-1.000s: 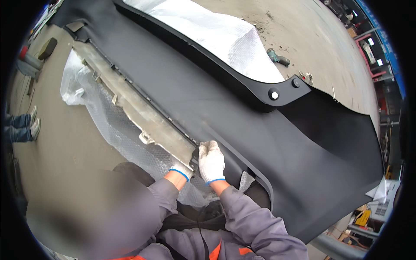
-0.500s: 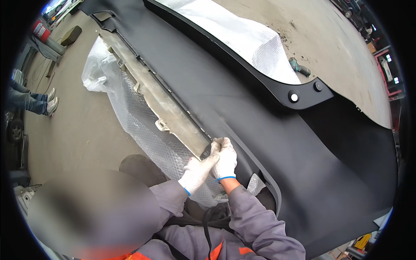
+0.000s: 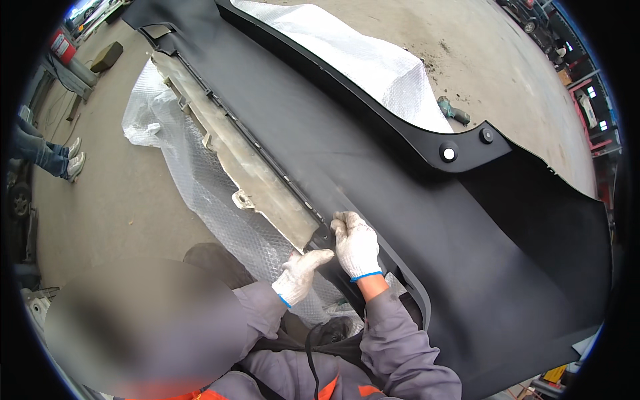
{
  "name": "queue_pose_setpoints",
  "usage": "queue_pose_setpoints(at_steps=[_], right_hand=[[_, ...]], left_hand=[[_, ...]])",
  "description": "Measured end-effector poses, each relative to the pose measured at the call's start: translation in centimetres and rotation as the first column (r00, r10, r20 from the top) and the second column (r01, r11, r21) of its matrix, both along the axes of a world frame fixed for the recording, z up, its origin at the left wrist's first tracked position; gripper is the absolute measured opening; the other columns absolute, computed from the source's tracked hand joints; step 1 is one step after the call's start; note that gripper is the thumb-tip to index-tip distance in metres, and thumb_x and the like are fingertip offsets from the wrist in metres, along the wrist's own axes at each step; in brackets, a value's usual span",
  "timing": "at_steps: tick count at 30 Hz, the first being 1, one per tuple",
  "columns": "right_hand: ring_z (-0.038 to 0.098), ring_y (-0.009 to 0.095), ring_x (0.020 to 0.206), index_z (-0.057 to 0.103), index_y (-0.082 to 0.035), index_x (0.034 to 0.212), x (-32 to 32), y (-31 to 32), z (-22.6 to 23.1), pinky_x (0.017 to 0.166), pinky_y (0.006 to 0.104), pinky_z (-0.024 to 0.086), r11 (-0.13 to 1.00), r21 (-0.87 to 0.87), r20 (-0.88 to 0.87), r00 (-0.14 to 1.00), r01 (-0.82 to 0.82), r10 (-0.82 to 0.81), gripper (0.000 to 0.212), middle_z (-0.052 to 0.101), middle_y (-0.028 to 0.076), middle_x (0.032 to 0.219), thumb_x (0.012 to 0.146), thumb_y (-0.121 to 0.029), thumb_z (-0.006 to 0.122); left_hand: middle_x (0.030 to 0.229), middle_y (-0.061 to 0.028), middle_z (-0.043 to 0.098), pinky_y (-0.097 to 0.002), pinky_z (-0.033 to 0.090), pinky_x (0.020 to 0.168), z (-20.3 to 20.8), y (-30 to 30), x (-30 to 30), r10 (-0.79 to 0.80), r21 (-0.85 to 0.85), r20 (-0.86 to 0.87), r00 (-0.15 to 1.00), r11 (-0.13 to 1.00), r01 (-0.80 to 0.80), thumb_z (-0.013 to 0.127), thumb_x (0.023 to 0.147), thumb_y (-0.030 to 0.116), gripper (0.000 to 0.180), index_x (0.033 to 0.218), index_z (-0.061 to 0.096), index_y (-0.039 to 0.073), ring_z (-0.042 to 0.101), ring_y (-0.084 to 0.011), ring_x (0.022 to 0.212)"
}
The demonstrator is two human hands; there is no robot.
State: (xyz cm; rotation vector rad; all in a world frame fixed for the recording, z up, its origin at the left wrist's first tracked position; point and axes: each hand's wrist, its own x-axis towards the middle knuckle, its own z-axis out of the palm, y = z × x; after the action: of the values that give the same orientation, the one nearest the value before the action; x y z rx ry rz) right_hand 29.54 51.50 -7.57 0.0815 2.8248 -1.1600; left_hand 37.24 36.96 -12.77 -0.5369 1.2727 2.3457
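A large matte black car bumper (image 3: pixel 427 220) lies across the concrete floor in front of me. A dusty beige strip (image 3: pixel 247 163) runs along its near edge. Both my hands wear white knit gloves. My right hand (image 3: pixel 357 245) presses on the bumper's edge right at the end of the beige strip, fingers curled on it. My left hand (image 3: pixel 300 272) sits just below and to the left, fingers pointing at the same end of the strip and touching it from underneath.
Clear bubble wrap (image 3: pixel 200 187) lies under the bumper's near side, and a silver foil sheet (image 3: pixel 373 63) beyond it. A small power tool (image 3: pixel 453 112) lies on the floor. Another person's legs (image 3: pixel 47 153) stand at left.
My left hand has slid down and left, away from my right hand, which stays on the strip's end. The view has shifted so the bumper sits lower right.
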Motion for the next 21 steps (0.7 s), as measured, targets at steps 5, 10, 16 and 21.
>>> queue_pose_setpoints(at_steps=[5,10,16,21], right_hand=[[0.076,0.032,0.083,0.072,-0.002,0.116,-1.8,-0.4,2.7,0.079,0.0398,0.059,0.935,-0.31,0.394,0.918,0.171,-0.037,0.024,0.078,0.017,0.1,0.097,-0.015,0.066],[0.075,0.036,0.086,0.073,-0.004,0.112,-0.8,-1.8,-1.8,0.081,0.0438,0.059,0.995,0.093,-0.127,0.991,-0.022,0.034,0.02,0.077,0.018,0.102,0.097,-0.016,0.067],[0.075,0.028,0.073,0.073,0.0,0.113,-1.3,-1.2,-2.1,0.072,0.038,0.059,0.998,-0.061,-0.009,1.0,0.028,-0.029,0.022,0.077,0.019,0.098,0.098,-0.015,0.066],[0.074,0.027,0.066,0.073,0.0,0.113,-1.2,-1.8,-2.4,0.071,0.0383,0.059,0.999,-0.042,-0.026,0.999,0.032,-0.034,0.022,0.077,0.019,0.097,0.099,-0.016,0.066]], left_hand=[[0.108,-0.0097,0.074,-0.0351,0.051,0.097,0.8,0.1,0.5,0.041,-0.078,-0.06,0.997,0.996,-0.046,0.068,0.095,0.013,0.021,0.11,0.074,0.0,0.068,-0.0189,0.106],[0.106,-0.0077,0.074,-0.0344,0.05,0.095,2.0,-0.1,0.0,0.076,-0.005,0.01,0.997,0.997,-0.076,0.075,0.092,0.015,0.023,0.11,0.074,0.002,0.068,-0.0174,0.102],[0.12,-0.0034,0.07,-0.0374,0.05,0.099,6.6,-0.8,-4.5,0.263,0.157,0.315,0.912,0.933,-0.323,0.068,0.102,0.032,0.035,0.126,0.068,0.006,0.064,-0.0183,0.113],[0.128,-0.0175,0.066,-0.0438,0.051,0.101,1.4,-1.0,-3.7,0.249,-0.257,0.006,0.968,0.936,-0.24,0.059,0.105,0.034,0.038,0.138,0.061,0.014,0.064,-0.0303,0.118]])
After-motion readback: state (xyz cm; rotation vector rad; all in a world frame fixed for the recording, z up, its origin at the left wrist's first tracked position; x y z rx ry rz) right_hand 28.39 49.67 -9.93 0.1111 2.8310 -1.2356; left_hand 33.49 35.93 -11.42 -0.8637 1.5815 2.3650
